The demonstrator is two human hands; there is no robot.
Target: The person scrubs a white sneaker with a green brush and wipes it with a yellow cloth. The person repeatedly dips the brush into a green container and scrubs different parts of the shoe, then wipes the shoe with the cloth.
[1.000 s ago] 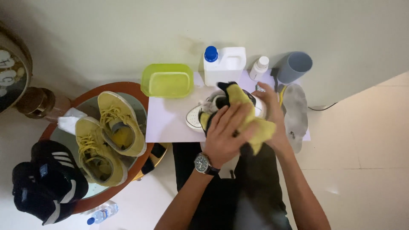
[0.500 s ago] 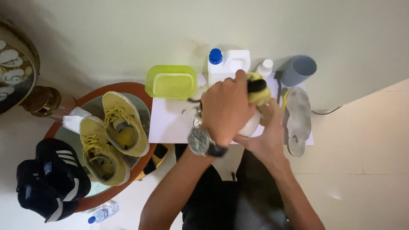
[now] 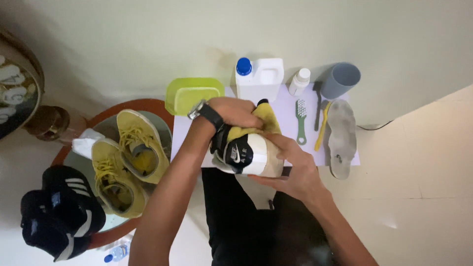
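A person holds a sneaker (image 3: 246, 155) over the near edge of a white mat (image 3: 288, 116), heel end toward the camera, the shoe black, white and tan. The left hand (image 3: 236, 111), a watch (image 3: 206, 113) on its wrist, presses a yellow cloth (image 3: 266, 120) down onto the top of the shoe, fingers curled around the cloth. The right hand (image 3: 290, 167) cups the sneaker from its right side, fingers wrapped along the sole and heel; whether the thumb also touches the cloth cannot be told from this angle.

Along the mat's far edge stand a green tub (image 3: 192, 93) at the left corner, a white jug (image 3: 260, 79) with a blue cap at the middle, then a small white bottle (image 3: 298, 81) and a grey cup (image 3: 340, 80) toward the right corner. A green brush (image 3: 301, 120), a dark brush (image 3: 318, 106) and a yellow brush (image 3: 321, 130) lie side by side right of the shoe, and a grey insole (image 3: 341, 138) lies along the mat's right edge.

Left of the mat, a round tray (image 3: 98, 123) with a brown rim carries a pair of yellow shoes (image 3: 123, 162). Black shoes (image 3: 59, 212) with white stripes sit at the tray's near left rim.
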